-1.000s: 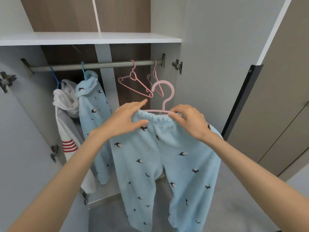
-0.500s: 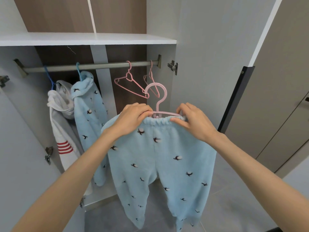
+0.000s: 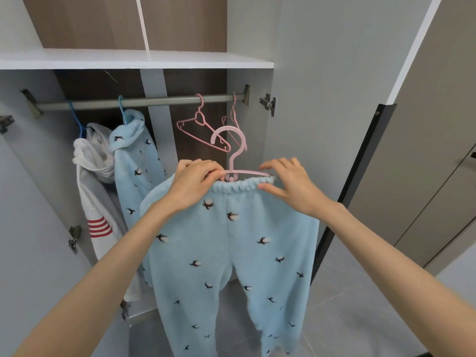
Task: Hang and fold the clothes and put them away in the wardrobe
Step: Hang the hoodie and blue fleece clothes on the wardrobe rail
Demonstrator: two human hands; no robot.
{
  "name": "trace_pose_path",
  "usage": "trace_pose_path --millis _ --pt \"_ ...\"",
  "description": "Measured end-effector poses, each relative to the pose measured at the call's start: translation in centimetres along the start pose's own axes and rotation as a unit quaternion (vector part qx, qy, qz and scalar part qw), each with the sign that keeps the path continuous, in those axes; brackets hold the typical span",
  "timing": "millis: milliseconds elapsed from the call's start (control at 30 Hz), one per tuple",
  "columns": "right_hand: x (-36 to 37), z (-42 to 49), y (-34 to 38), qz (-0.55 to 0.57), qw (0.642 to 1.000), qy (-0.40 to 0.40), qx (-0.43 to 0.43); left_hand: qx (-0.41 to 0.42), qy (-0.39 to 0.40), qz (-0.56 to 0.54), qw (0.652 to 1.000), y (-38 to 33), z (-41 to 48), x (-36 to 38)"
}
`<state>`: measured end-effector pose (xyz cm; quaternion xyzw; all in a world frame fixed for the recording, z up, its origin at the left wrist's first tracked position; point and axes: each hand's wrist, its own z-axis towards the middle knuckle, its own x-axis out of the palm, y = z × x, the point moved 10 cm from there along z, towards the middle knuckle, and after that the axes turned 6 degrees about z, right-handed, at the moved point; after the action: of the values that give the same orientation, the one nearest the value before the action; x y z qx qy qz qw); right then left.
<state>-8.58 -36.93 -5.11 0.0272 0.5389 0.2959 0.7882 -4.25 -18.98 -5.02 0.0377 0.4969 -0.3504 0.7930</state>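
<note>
Since the earlier frame the right hand (image 3: 293,186) has loosened its pinch and now spreads wide, thumb tip against the waistband and fingers lifted above it, while the blue fleece trousers (image 3: 226,253) have shifted slightly left. They hang in front of the open wardrobe (image 3: 154,59), below its rail (image 3: 159,101), which carries a white garment with red stripes (image 3: 95,161) and a matching blue top (image 3: 134,161) at the left and two bare hangers (image 3: 201,130) at the right. The trousers are draped on a pink hanger (image 3: 231,168), and the left hand (image 3: 192,185) grips its left arm and the waistband with curled fingers.
</note>
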Motion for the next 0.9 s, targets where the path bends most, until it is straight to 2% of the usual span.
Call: trace_pose_path --millis 233,400,600,733,833,900 --pt "1.9 2.8 3.5 0.046 0.996 0.071 0.032 0.020 0.001 -0.017 1.000 0.0 0.7 -0.6" --pt "5.4 3.2 3.1 0.170 0.961 0.185 0.113 0.005 0.003 -0.017 1.000 2.1 0.0 0.1" --pt "9.1 3.2 2.0 0.296 0.919 0.147 0.214 -0.079 -0.003 -0.043 0.996 8.8 -1.3 0.1" --pt "10.5 5.1 3.0 0.397 0.872 0.140 0.249 -0.134 0.060 -0.125 0.981 12.5 -2.3 0.9" --pt "11.4 7.4 4.3 0.491 0.814 0.141 0.278 -0.168 0.095 -0.191 0.962 14.3 -2.5 1.3" --pt "12.0 9.1 4.8 0.535 0.776 0.138 0.303 -0.178 0.098 -0.191 0.960 15.5 -2.2 0.7"
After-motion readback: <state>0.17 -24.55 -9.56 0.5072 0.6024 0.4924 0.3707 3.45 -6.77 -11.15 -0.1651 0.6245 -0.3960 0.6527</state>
